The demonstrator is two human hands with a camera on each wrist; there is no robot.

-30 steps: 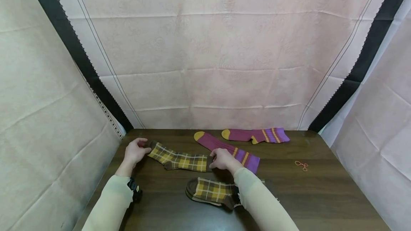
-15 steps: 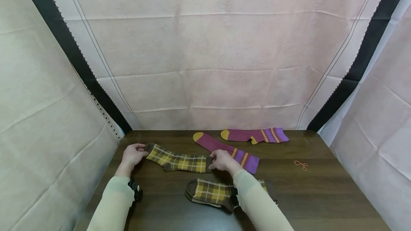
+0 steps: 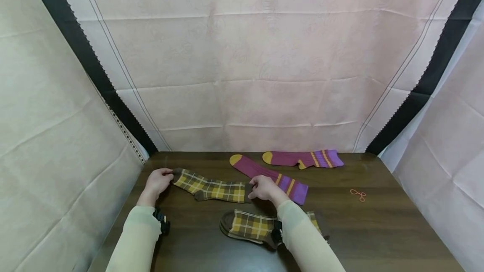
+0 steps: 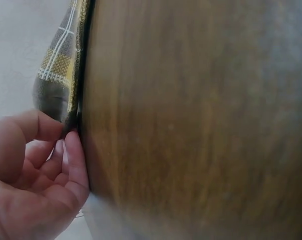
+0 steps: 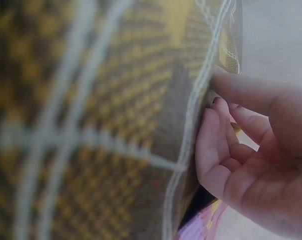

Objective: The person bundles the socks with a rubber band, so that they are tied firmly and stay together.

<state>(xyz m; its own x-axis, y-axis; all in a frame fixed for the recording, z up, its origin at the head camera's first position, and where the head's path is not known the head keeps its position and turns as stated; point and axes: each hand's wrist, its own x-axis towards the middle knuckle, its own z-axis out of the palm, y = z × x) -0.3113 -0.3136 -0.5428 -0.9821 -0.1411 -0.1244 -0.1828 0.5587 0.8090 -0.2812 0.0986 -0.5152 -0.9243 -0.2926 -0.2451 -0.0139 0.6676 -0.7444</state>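
A yellow-and-brown plaid sock (image 3: 217, 190) lies stretched out across the table, toe to the left. My left hand (image 3: 157, 183) pinches its dark toe, and in the left wrist view the thumb and fingers (image 4: 76, 162) meet on that tip. At the dark cuff end, my right hand (image 3: 266, 188) pinches the sock's edge between thumb and fingers. Nearer to me, under my right forearm, lies more plaid sock fabric (image 3: 251, 226), layered at the toe. The forearm hides part of it, so I cannot tell how it is arranged. In the right wrist view, plaid knit (image 5: 105, 125) fills the near side.
Two purple socks with yellow toes and stripes lie at the back: one slanted (image 3: 257, 169) just behind my right hand, one straight (image 3: 287, 158) by the far edge. An orange twisted loop (image 3: 358, 194) sits to the right on the brown table (image 3: 393, 230). Pale cloth (image 3: 264, 74) surrounds the table.
My left hand has lowered slightly onto the sock's toe and now pinches it; it was beside the toe before. My right hand stays at the cuff.
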